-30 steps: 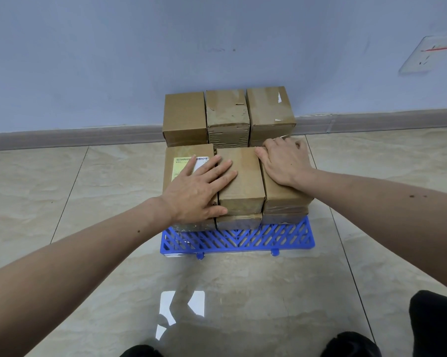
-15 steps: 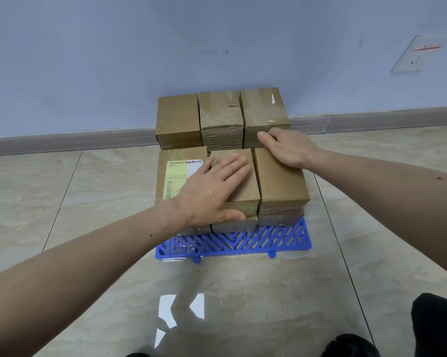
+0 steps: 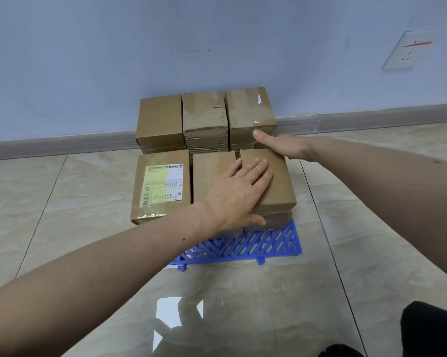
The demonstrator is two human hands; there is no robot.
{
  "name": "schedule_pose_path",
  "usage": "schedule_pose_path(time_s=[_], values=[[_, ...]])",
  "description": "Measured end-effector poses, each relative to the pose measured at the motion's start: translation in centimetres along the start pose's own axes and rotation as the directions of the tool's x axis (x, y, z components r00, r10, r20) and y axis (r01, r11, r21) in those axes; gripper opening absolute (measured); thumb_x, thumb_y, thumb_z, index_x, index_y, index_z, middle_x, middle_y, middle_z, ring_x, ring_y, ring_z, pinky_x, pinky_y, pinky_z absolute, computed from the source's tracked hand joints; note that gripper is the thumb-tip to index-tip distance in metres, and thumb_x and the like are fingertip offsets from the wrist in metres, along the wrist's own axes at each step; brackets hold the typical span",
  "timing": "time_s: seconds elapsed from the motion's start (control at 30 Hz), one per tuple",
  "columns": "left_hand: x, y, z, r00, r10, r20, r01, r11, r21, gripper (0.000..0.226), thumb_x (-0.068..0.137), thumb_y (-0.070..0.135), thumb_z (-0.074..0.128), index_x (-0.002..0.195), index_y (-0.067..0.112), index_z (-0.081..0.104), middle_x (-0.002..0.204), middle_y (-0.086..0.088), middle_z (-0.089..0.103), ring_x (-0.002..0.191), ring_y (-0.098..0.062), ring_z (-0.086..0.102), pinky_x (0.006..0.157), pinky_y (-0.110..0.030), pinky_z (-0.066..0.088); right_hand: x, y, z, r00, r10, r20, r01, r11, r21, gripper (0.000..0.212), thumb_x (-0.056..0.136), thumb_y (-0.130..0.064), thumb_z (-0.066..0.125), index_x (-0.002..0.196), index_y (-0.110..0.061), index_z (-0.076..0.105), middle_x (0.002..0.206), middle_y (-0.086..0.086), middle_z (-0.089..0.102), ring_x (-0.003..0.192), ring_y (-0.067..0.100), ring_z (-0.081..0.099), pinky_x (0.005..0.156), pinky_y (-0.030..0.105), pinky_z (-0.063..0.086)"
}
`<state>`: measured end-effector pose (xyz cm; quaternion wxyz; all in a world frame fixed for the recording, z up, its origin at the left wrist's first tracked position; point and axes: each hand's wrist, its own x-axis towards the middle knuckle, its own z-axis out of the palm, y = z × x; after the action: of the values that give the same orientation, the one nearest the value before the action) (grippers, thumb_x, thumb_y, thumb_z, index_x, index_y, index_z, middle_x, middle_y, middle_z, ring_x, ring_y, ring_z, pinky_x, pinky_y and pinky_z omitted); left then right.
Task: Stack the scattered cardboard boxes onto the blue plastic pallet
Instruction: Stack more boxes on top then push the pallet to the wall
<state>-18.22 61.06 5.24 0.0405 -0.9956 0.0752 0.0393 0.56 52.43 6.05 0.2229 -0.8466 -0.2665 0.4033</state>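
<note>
Cardboard boxes stand in two rows on the blue plastic pallet. The back row of three boxes rises higher, against the wall. In the front row sit a labelled box on the left, a middle box and a right box. My left hand lies flat with straight fingers across the middle and right front boxes. My right hand reaches with straight fingers to the front face of the back right box, above the far end of the right front box.
The pallet stands on a glossy tiled floor near a blue wall with a grey skirting board. A wall socket is at the upper right. My dark trouser leg shows at the bottom right.
My left hand slid rightward from the labelled and middle boxes onto the middle and right boxes. My right hand moved away from the right front box's top toward the back right box.
</note>
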Motion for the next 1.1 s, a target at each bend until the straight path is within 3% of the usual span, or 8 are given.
schedule_pose_path(time_s=[0.07,0.17,0.33,1.1], values=[[0.13,-0.06,0.1,1.0,-0.002,-0.006,0.002,1.0,0.002,0.104,0.079,0.066,0.058,0.153,0.013,0.006,0.162,-0.01,0.002,0.149,-0.023,0.002,0.121,-0.043,0.003,0.32,0.11,0.04,1.0,0.011,0.006,-0.011,1.0,0.007,0.093,0.073,-0.09,0.026,0.137,-0.028,0.051,0.137,-0.006,0.053,0.11,0.009,0.05,0.095,0.03,0.031],[0.03,-0.23,0.15,1.0,0.001,-0.016,-0.001,1.0,0.003,0.102,0.08,0.063,0.059,0.153,0.014,0.007,0.162,-0.009,0.003,0.149,-0.023,0.003,0.12,-0.042,0.002,0.56,0.04,0.08,1.0,0.029,0.011,-0.029,0.999,-0.015,0.099,0.068,-0.093,0.025,0.14,-0.029,0.049,0.142,-0.005,0.05,0.124,0.016,0.046,0.105,0.037,0.032],[-0.27,-0.29,0.26,1.0,0.009,-0.012,-0.009,1.0,0.002,0.101,0.081,0.061,0.059,0.154,0.015,0.006,0.162,-0.009,0.002,0.149,-0.023,0.003,0.121,-0.043,0.005,0.85,-0.26,0.08,0.998,0.059,0.015,-0.058,0.997,-0.044,0.091,0.07,-0.092,0.027,0.134,-0.033,0.053,0.134,-0.004,0.054,0.124,0.024,0.048,0.106,0.046,0.035],[-0.81,-0.25,0.6,0.999,0.042,-0.015,-0.042,0.999,0.006,0.098,0.084,0.057,0.059,0.154,0.016,0.003,0.162,-0.009,0.0,0.149,-0.023,0.001,0.119,-0.04,0.002,0.09,-0.48,0.39,0.995,0.082,0.063,-0.075,0.992,-0.105,0.09,0.072,-0.09,0.03,0.135,-0.03,0.052,0.135,-0.002,0.055,0.123,0.023,0.051,0.104,0.051,0.04]])
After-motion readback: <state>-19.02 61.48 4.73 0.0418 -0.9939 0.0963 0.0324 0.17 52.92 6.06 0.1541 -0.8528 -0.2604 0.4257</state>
